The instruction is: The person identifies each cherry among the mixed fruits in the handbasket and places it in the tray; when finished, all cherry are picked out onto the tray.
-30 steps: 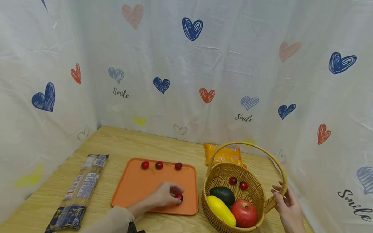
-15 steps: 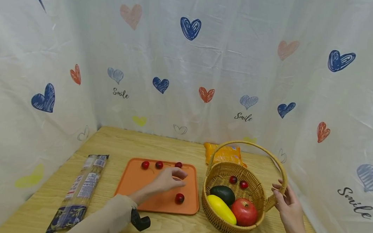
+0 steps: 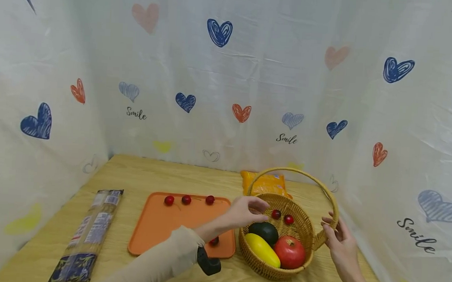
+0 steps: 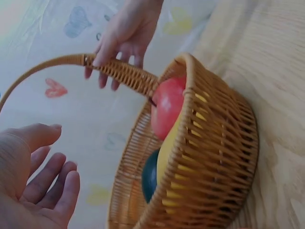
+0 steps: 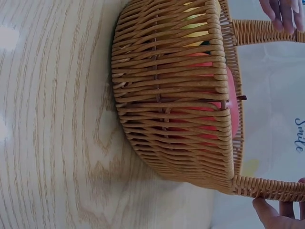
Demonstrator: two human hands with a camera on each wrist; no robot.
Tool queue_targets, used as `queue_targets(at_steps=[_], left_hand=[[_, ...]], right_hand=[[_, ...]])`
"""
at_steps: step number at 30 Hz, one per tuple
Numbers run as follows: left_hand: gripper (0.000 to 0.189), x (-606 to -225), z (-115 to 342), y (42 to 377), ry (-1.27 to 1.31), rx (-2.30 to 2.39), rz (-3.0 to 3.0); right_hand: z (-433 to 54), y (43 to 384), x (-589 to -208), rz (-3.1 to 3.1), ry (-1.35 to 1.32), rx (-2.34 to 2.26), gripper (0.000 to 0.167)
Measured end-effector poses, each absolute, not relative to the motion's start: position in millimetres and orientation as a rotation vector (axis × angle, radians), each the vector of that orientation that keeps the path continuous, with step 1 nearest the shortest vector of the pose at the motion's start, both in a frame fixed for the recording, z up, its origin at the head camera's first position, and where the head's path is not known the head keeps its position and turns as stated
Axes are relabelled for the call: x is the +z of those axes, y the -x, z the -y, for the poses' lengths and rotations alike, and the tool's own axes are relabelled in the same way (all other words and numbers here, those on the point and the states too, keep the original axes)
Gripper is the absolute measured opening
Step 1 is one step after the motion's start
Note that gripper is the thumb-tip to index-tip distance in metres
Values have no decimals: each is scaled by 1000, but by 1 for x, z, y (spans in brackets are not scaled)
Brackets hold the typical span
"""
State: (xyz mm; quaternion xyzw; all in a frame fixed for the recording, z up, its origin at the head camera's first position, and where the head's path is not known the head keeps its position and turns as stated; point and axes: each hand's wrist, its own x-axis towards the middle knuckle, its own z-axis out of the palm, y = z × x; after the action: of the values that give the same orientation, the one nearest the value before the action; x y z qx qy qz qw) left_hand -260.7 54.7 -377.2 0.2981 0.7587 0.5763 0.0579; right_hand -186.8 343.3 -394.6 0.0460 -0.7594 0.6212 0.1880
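My right hand [image 3: 342, 245] grips the side of the wicker basket's handle [image 3: 332, 202], thumb on one side and fingers on the other. My left hand [image 3: 247, 211], holding nothing, hovers over the left rim of the basket [image 3: 265, 273] with its fingers loosely bent; the left wrist view shows its bare palm [image 4: 28, 186]. Inside the basket lie a dark green avocado [image 3: 263, 233], a smooth yellow oblong fruit [image 3: 262, 250], a red apple [image 3: 290, 253] with a dark stem, and two cherries [image 3: 288, 219]. Several cherries [image 3: 186, 200] lie on the orange tray [image 3: 160, 231], one partly behind the left sleeve.
A long clear packet of noodles [image 3: 86, 236] lies on the wooden table [image 3: 140, 175] at the left. Behind the basket is an orange packet [image 3: 263, 184]. A white curtain [image 3: 229, 73] printed with hearts hangs around the back and sides.
My left hand has let go of a cherry near the tray's front right, risen, and moved right to the basket. My right hand has stayed on the handle. The head view has shifted slightly.
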Motion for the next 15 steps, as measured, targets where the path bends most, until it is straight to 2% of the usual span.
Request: queue_targets(at_steps=[7,15], left_hand=[[27,-374,-92,271,-880,1669,-2391],[29,-383,-127,296,-668,1681,-2434]], right_hand=[[-343,186,-392,2141,-95,1716,42],[-339,186,-394,2201,-20,1656,44]])
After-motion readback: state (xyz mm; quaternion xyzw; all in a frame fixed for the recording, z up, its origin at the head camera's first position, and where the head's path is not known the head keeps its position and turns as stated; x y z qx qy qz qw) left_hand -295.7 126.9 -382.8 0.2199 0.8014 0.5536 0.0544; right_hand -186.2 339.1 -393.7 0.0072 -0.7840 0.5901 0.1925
